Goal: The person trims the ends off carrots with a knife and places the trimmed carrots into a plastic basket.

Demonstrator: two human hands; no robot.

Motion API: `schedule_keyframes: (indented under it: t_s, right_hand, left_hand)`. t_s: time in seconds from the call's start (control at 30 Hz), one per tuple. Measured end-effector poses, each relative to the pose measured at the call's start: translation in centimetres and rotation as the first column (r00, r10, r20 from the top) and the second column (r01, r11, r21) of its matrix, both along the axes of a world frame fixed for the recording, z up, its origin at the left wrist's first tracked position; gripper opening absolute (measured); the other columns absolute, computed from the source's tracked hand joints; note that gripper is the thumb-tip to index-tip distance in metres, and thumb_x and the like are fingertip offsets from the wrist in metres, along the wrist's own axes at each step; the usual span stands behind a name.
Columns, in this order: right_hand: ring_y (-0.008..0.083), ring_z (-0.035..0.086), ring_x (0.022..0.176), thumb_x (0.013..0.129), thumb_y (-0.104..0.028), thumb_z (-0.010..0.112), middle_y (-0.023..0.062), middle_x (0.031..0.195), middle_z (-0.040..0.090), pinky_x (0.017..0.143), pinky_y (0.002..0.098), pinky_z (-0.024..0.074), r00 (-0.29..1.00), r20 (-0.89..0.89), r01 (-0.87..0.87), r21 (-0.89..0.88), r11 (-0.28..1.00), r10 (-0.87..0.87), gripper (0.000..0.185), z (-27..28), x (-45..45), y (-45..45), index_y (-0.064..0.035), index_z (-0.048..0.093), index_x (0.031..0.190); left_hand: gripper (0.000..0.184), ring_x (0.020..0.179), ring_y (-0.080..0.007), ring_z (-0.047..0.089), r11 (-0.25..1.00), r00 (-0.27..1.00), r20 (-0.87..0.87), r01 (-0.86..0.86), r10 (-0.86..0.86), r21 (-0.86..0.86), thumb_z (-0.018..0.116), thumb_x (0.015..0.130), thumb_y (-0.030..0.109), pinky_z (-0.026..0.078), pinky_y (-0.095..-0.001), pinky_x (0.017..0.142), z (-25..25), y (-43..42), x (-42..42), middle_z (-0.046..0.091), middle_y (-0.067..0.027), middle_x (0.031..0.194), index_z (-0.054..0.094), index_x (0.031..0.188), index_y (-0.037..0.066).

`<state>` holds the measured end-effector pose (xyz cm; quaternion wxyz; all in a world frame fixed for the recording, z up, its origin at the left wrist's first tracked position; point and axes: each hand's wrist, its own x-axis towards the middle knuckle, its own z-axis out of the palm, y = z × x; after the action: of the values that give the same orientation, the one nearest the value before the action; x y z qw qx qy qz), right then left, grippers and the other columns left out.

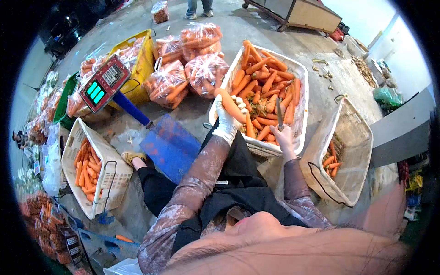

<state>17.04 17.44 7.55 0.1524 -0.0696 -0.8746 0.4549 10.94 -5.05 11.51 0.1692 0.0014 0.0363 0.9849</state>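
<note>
My left hand (228, 120), in a white glove, is wrapped round a large carrot (230, 105) above the left side of a white crate (303, 91). Bare, my right hand (282, 134) grips a knife (279, 112) whose blade points away from me, over the near right part of that crate. Many loose carrots (270, 85) fill the crate, some with leafy tops among them. The knife and the held carrot are apart.
A digital scale has a red display (105, 84) and blue platform (172, 145). Around it stand a left crate (112, 183) of carrots, a yellow crate (145, 55) and bagged carrots (206, 73). Another crate (360, 156) holds a few carrots at right. A person's legs (199, 7) show beyond.
</note>
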Motion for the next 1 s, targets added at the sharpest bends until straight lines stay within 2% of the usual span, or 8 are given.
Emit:
schedule_keyframes:
  t_s: [0.2, 0.43, 0.53, 0.6, 0.63, 0.7, 0.77, 1.0]
  right_hand:
    - [0.0333, 0.044, 0.045, 0.081, -0.021, 0.065, 0.0154, 0.051, 0.041, 0.044, 0.0382, 0.0345, 0.919, -0.389, 0.138, 0.168, 0.976, -0.063, 0.038, 3.9, 1.5, -7.0, -0.0030, 0.043, 0.056]
    - [0.0348, 0.050, 0.048, 0.079, -0.026, 0.062, 0.0172, 0.052, 0.048, 0.047, 0.0405, 0.0402, 0.913, -0.370, 0.279, 0.256, 0.926, -0.173, 0.034, 2.6, -2.4, -9.0, -0.0055, 0.049, 0.056]
    - [0.0351, 0.060, 0.058, 0.083, -0.030, 0.058, 0.0197, 0.060, 0.059, 0.052, 0.0398, 0.0464, 0.978, -0.084, 0.209, 0.344, 0.915, -0.191, 0.033, -1.2, -4.8, -7.5, -0.0015, 0.062, 0.067]
    - [0.0331, 0.064, 0.061, 0.080, -0.037, 0.061, 0.0230, 0.062, 0.060, 0.058, 0.0418, 0.0481, 0.875, 0.484, 0.049, -0.083, 0.995, -0.003, 0.045, -3.3, -7.0, -6.6, 0.0076, 0.063, 0.072]
    - [0.0269, 0.060, 0.049, 0.081, -0.038, 0.062, 0.0173, 0.056, 0.059, 0.049, 0.0385, 0.0469, 0.985, 0.170, 0.028, -0.088, 0.996, -0.013, 0.047, -3.3, -6.7, -7.5, 0.0069, 0.063, 0.069]
    - [0.0174, 0.051, 0.039, 0.082, -0.036, 0.064, 0.0068, 0.050, 0.053, 0.040, 0.0319, 0.0394, 0.930, 0.365, 0.062, -0.303, 0.951, 0.055, 0.040, -2.5, -4.7, -6.8, -0.0006, 0.060, 0.063]
    - [0.0051, 0.036, 0.039, 0.087, -0.023, 0.062, -0.0047, 0.047, 0.041, 0.036, 0.0242, 0.0275, 0.967, 0.097, -0.087, -0.741, 0.665, 0.235, 0.033, -1.3, -3.7, -6.3, -0.0126, 0.045, 0.061]
    - [0.0059, 0.035, 0.044, 0.083, -0.018, 0.064, -0.0015, 0.047, 0.043, 0.041, 0.0279, 0.0286, 0.958, -0.213, 0.144, -0.230, 0.963, -0.194, 0.026, 2.3, -1.5, -5.6, -0.0032, 0.056, 0.064]
  left_hand:
    - [0.069, 0.096, -0.0203, 0.053, 0.921, 0.856, 0.373, -0.257, 0.358, -0.294, 0.057, 0.077, 0.065, 0.045, -0.0363, 0.088, 0.2, 1.1, -0.3, 0.057, -0.0058, 0.101, 0.049, 0.113, 0.007]
    - [0.058, 0.082, -0.0162, 0.056, 0.902, 0.892, 0.264, -0.270, 0.366, -0.336, 0.066, 0.077, 0.055, 0.050, -0.0302, 0.074, -1.9, 1.8, -1.0, 0.055, -0.0030, 0.090, 0.051, 0.108, 0.008]
    - [0.057, 0.077, -0.0178, 0.055, 0.975, 0.993, 0.028, -0.104, 0.112, -0.195, 0.065, 0.076, 0.055, 0.050, -0.0330, 0.068, -0.9, 0.8, 0.2, 0.053, -0.0037, 0.085, 0.050, 0.104, 0.008]
    - [0.057, 0.080, -0.0209, 0.056, 0.913, 0.973, -0.170, -0.205, 0.153, -0.353, 0.064, 0.080, 0.045, 0.051, -0.0352, 0.073, 2.9, 0.6, 2.7, 0.053, -0.0062, 0.090, 0.045, 0.116, 0.004]
    - [0.059, 0.084, -0.0220, 0.056, 0.920, 0.977, -0.117, -0.206, 0.177, -0.333, 0.065, 0.080, 0.044, 0.051, -0.0362, 0.077, 3.4, 0.9, 2.1, 0.053, -0.0069, 0.093, 0.043, 0.118, 0.004]
    - [0.063, 0.095, -0.0250, 0.056, 0.960, 0.993, -0.023, -0.120, 0.118, -0.253, 0.069, 0.078, 0.039, 0.050, -0.0397, 0.086, 1.2, 0.8, 1.3, 0.052, -0.0094, 0.105, 0.041, 0.122, 0.005]
    - [0.065, 0.098, -0.0272, 0.055, 0.966, 0.992, -0.068, -0.123, 0.111, -0.228, 0.074, 0.074, 0.031, 0.049, -0.0409, 0.089, 1.2, 1.0, 0.8, 0.051, -0.0113, 0.110, 0.040, 0.123, 0.005]
    - [0.050, 0.104, -0.0332, 0.054, 0.991, 0.994, -0.047, -0.101, 0.097, -0.088, 0.066, 0.070, 0.002, 0.045, -0.0461, 0.097, 0.3, 0.8, 0.3, 0.050, -0.0165, 0.112, 0.043, 0.114, 0.000]
